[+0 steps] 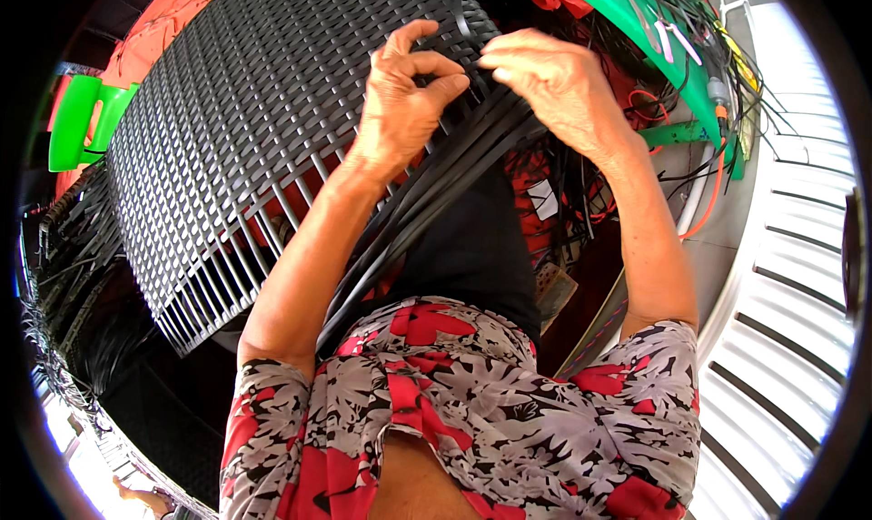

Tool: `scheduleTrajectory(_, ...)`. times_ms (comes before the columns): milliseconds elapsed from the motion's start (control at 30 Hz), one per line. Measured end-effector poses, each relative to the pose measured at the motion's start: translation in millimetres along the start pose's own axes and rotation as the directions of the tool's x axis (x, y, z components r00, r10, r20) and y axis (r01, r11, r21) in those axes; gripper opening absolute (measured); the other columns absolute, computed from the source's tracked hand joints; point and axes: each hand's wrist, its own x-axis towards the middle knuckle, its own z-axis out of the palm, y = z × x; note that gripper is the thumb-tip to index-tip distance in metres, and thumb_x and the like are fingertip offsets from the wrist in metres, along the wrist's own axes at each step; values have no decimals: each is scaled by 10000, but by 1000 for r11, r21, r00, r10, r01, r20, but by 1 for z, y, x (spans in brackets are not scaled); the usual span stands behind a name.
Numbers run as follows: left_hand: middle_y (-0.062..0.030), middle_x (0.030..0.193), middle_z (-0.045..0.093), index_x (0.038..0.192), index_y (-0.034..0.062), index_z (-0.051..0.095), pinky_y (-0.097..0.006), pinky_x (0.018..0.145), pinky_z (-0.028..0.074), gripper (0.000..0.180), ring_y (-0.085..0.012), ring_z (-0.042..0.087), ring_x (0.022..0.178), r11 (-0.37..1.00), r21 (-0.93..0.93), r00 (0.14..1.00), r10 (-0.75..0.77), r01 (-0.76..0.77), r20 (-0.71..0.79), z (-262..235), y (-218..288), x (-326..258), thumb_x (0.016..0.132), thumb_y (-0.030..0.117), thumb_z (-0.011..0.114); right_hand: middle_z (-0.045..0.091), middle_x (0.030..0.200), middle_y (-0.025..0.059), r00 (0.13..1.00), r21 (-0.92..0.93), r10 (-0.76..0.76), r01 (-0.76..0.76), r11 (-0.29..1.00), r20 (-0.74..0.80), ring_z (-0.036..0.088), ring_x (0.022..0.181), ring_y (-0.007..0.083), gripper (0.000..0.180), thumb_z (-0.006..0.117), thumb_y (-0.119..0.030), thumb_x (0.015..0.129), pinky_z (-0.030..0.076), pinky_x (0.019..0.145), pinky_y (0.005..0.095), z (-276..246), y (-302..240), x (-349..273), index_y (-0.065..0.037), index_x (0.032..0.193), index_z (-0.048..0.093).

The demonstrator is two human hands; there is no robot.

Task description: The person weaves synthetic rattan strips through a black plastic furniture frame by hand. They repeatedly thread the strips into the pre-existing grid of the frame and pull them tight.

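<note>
Woven panel: one large dark grey woven panel (245,129) fills the upper left of the view, tilted, its lower edge ending in a row of loose upright ribs; its top right corner lies under the hands.
Shirt: one floral shirt (472,411) in grey, black and red covers the lower middle, both short sleeves in view.
Metal sheet: one pale corrugated metal sheet (790,275) curves down the right side, cut off by the picture's rim.
Strip bundle: one bundle of flat black strips (427,202) runs from the hands down toward the person's body, between the forearms; the single strips are too many and too close to count.
Forearms: two bare forearms rise from the lower edge and lean toward each other at the top.
Left hand: one left hand (404,93), fingers curled, thumb and forefinger pinched shut on a black strip at the panel's edge.
Right hand: one right hand (554,79), palm down, fingertips bent and pressed together on the same strip, nearly touching the left hand.
Green frame: one green frame (672,75) crosses the upper right, partly hidden by tangled black and orange cords.
Green holder: one bright green holder (82,120) sits at the left edge, partly cut off.
Hard to make out: the dark heap at the lower left is unclear.
</note>
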Motion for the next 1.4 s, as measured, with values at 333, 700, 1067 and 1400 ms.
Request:
scheduleTrajectory(333,-136,1330,467,907,89,687,-507,1039,271,125,-372,351,1270,752,607,964,241,-258,111,-22,-8,-34,787,123,680,580,596,54,757,172,582,-642,747,297,570,576,132,114,650,-96,790,455,561,290,12,-14,-1,9,743,650)
scheduleTrajectory(700,-120,1440,344,821,81,730,-618,1073,130,124,-421,236,1323,710,702,993,-35,-57,116,-4,-9,-37,728,150,688,636,764,174,811,-196,446,-401,895,378,628,726,333,75,611,-72,742,492,656,400,51,-16,1,-28,750,672)
scheduleTrajectory(1067,-121,1207,508,886,84,672,-427,976,343,77,-303,402,1162,907,403,967,200,-121,-159,-43,5,-47,821,60,639,653,966,84,948,113,318,-315,942,-7,644,754,199,133,591,-10,845,504,694,302,58,-19,-15,-10,959,661)
scheduleTrajectory(1400,-166,1450,331,946,89,706,-576,1063,186,151,-435,229,1332,672,687,961,195,-277,197,-18,1,-52,806,119,656,592,794,129,922,-118,383,-375,920,57,606,775,328,111,617,-118,821,481,678,420,47,-20,-21,-75,907,672)
